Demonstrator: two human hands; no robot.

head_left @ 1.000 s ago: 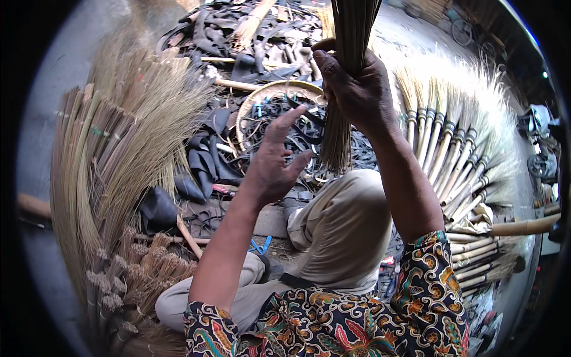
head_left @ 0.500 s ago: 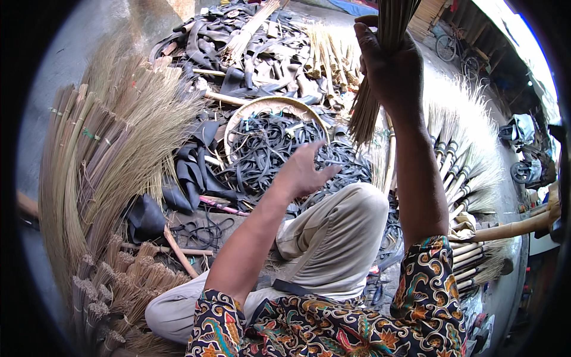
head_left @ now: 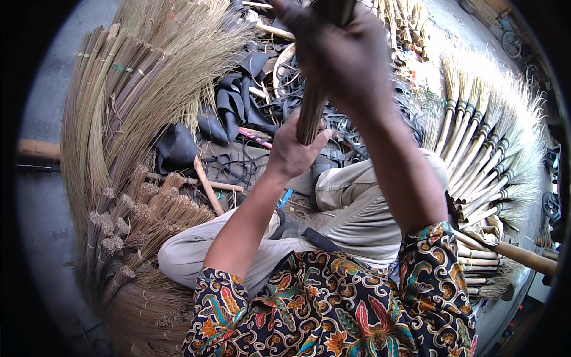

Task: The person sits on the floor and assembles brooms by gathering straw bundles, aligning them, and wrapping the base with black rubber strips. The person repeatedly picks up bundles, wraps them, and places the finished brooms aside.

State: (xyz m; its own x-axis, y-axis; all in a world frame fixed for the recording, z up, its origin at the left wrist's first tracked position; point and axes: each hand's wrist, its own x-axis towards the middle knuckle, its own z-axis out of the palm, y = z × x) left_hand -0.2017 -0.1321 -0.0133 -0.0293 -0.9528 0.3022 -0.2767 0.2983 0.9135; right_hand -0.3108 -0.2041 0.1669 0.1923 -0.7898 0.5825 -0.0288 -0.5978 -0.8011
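A bundle of thin broom straw [head_left: 311, 110] stands on a slant in front of me, its lower end tapering downward. My left hand [head_left: 288, 147] wraps round that lower end. Higher up, my right hand [head_left: 351, 65], smeared by motion, is closed round the same bundle, whose top runs out of view. Behind the hands lie tangled black rubber strips [head_left: 348, 116], and part of a round woven basket's rim [head_left: 282, 66] shows there.
Tall sheaves of straw [head_left: 128, 107] lean at my left, above shorter tied bundles [head_left: 148, 214]. Finished brooms with pale handles [head_left: 470, 160] fan out at my right. Black rubber sheets [head_left: 178, 149] and a wooden stick [head_left: 208, 185] lie near my left knee.
My right hand has brought the straw bundle down and to the left. My left hand, open and empty before, has closed round its lower end. The view has shifted too.
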